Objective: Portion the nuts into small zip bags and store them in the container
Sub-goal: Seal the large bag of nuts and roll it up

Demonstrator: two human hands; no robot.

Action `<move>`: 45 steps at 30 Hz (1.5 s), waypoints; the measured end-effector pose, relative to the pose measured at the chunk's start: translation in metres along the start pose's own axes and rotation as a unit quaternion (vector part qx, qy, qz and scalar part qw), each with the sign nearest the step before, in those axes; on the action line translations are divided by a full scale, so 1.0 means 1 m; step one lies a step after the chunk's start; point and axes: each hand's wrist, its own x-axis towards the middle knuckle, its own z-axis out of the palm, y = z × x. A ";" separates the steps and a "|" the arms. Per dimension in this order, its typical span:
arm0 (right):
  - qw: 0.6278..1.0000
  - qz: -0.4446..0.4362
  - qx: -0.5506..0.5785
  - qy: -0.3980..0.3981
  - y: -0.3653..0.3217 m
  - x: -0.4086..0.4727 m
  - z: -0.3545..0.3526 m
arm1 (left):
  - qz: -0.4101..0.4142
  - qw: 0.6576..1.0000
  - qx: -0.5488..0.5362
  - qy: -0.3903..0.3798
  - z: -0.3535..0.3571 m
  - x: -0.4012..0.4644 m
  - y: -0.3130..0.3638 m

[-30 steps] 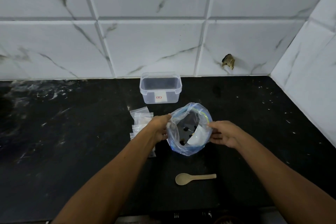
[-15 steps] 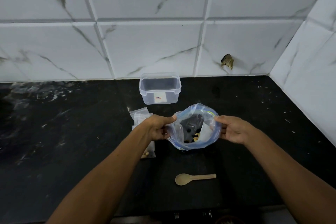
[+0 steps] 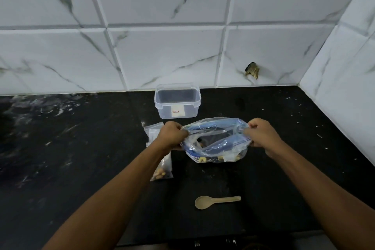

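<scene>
A large clear zip bag (image 3: 217,142) with a blue zip strip stands on the black counter, a few nuts (image 3: 203,159) showing at its bottom. My left hand (image 3: 172,135) pinches the left end of its mouth and my right hand (image 3: 261,134) pinches the right end, stretching the mouth sideways. Small zip bags (image 3: 152,131) lie left of it, partly under my left arm; one small bag with nuts (image 3: 162,170) lies below them. An open clear plastic container (image 3: 177,102) stands behind, near the wall.
A beige spoon (image 3: 217,201) lies on the black counter (image 3: 71,148) in front of the big bag. White marble tile walls (image 3: 162,46) close off the back and the right side. The counter's front edge runs along the bottom.
My hands have drawn apart, pulling the big bag's round open mouth into a flat, narrow slit. The bag now sags lower and wider.
</scene>
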 end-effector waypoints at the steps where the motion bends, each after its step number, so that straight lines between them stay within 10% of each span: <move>1: 0.990 0.073 0.101 -0.061 -0.001 -0.001 -0.004 | -0.035 0.996 -0.077 -0.042 -0.003 -0.002 0.000; 6: 0.901 0.248 0.330 -0.134 0.007 0.004 -0.015 | -0.107 0.947 -0.273 -0.128 -0.013 -0.005 -0.006; 15: 0.897 0.261 0.302 -0.190 0.003 0.004 -0.016 | -0.093 0.967 -0.197 -0.129 -0.019 -0.008 0.001; 21: 0.991 0.061 -0.072 -0.094 -0.001 0.003 -0.005 | 0.051 0.992 0.094 -0.062 -0.020 -0.007 0.007; 25: 0.951 -0.067 -0.288 0.087 -0.008 -0.006 0.009 | 0.152 0.953 0.257 0.061 -0.008 -0.003 0.007; 30: 0.999 0.017 0.020 -0.047 -0.011 -0.002 -0.002 | 0.056 0.993 0.067 0.074 -0.016 0.000 0.000; 35: 0.942 0.089 0.221 -0.235 -0.010 -0.003 -0.020 | -0.052 0.985 -0.159 -0.037 -0.028 -0.004 0.000; 39: 0.960 0.076 0.195 -0.185 -0.007 -0.003 -0.016 | -0.055 0.957 -0.248 -0.144 -0.035 -0.006 -0.004; 45: 0.997 -0.017 -0.058 0.052 -0.007 0.003 -0.012 | -0.043 0.994 -0.077 -0.066 -0.038 -0.010 0.006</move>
